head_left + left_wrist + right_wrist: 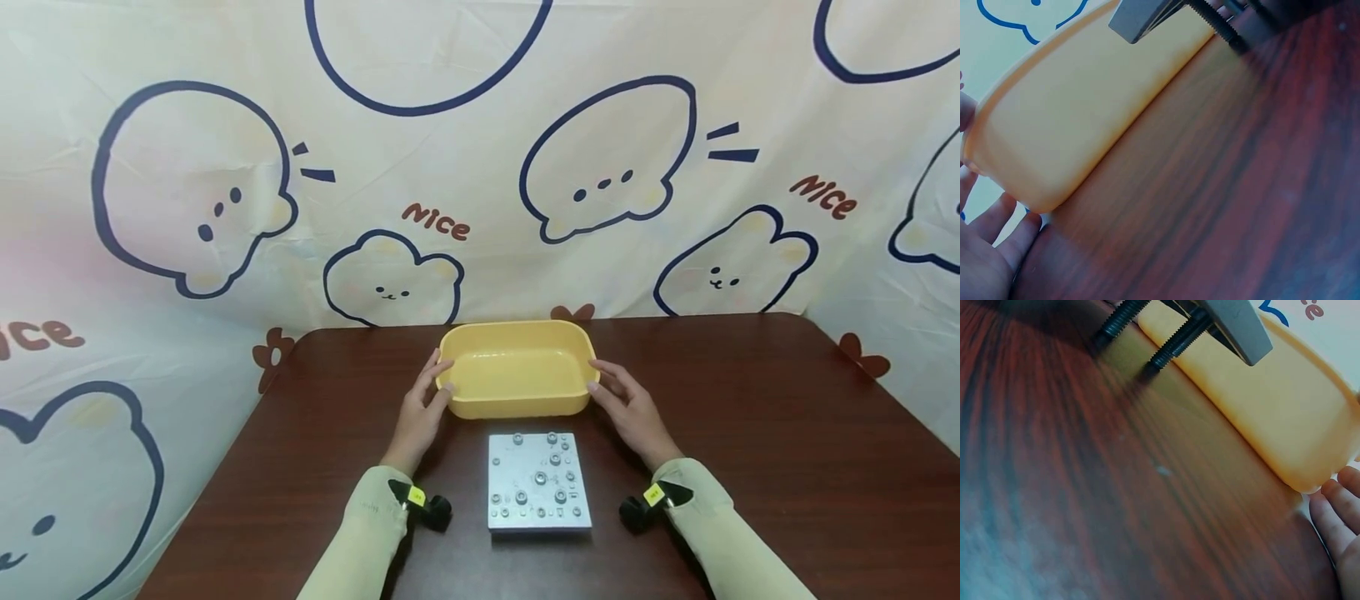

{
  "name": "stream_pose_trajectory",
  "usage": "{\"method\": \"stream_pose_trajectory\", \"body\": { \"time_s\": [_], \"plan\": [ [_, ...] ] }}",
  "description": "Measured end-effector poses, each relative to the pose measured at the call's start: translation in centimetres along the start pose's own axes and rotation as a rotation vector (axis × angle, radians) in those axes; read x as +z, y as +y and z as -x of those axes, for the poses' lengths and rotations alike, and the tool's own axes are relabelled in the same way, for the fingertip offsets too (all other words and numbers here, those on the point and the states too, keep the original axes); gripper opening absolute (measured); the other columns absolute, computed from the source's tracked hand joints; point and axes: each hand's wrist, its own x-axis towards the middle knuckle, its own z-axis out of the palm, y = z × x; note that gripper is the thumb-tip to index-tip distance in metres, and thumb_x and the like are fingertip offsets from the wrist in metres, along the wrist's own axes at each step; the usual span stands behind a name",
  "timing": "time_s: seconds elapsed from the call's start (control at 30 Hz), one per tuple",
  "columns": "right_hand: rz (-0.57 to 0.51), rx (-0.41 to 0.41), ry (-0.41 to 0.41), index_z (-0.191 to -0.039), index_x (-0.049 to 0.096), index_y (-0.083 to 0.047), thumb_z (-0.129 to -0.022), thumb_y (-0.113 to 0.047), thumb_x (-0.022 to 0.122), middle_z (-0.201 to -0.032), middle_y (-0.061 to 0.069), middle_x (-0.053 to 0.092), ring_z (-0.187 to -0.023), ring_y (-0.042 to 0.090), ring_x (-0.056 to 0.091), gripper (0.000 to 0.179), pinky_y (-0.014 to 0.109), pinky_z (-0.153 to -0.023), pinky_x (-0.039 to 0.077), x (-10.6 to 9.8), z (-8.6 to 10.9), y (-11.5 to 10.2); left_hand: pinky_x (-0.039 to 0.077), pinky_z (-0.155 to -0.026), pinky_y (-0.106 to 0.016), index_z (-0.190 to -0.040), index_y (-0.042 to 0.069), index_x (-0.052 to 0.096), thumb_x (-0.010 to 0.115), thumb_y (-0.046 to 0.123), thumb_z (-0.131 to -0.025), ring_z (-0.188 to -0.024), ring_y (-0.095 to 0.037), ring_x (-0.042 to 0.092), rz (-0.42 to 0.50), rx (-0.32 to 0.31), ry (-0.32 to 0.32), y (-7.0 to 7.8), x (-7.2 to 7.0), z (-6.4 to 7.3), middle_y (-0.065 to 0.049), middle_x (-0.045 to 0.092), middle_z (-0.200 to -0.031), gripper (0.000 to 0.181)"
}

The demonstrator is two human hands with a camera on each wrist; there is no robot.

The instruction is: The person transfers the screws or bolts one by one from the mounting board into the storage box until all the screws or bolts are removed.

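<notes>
A yellow rectangular plastic basin (519,407) with rounded corners stands on the table, nothing inside it. My left hand (420,410) grips its left end, index finger over the rim and thumb at the near side. At the opposite end my right hand (634,413) holds the rim in the same way. In the left wrist view, fingers (996,219) spread along the basin's outer corner, low by the table. Between my forearms lies a silver metal plate (517,492) with several bolts on top. Threaded bolt shanks (1179,340) stick out beneath it in the right wrist view.
The dark brown wooden table (720,400) extends to both sides and ends just behind the basin. A pale cloth (495,275) with cartoon drawings hangs behind and along the sides. A small black wrist camera (435,512) sits on each sleeve, flanking the plate.
</notes>
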Motion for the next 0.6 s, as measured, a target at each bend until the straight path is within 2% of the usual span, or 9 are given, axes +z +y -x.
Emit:
{"method": "stream_pose_trajectory", "body": {
  "time_s": [0.23,0.6],
  "plan": [
    [-0.007,0.0,0.001,-0.139,0.045,-0.036,-0.09,-0.052,0.059,-0.148,0.006,0.043,-0.132,0.026,0.045,0.053,0.047,-0.103,0.041,0.11,-0.09,0.11,0.019,-0.116,-0.048,-0.135,0.038,0.051,0.054,0.034,-0.097,-0.145,-0.008,0.014,0.0,0.0,0.008,-0.02,0.0,0.04,0.029,0.024,-0.151,0.039],
    [-0.014,0.007,0.002,-0.138,0.046,-0.035,-0.089,-0.054,0.059,-0.145,0.007,0.046,-0.125,0.026,0.052,0.054,0.045,-0.101,0.043,0.13,0.0,0.17,0.021,-0.115,-0.049,-0.129,0.039,0.055,0.056,0.038,-0.094,-0.145,-0.01,0.016,-0.015,0.008,0.016,-0.04,-0.05,0.15,0.03,0.026,-0.149,0.035]
  ]
}}
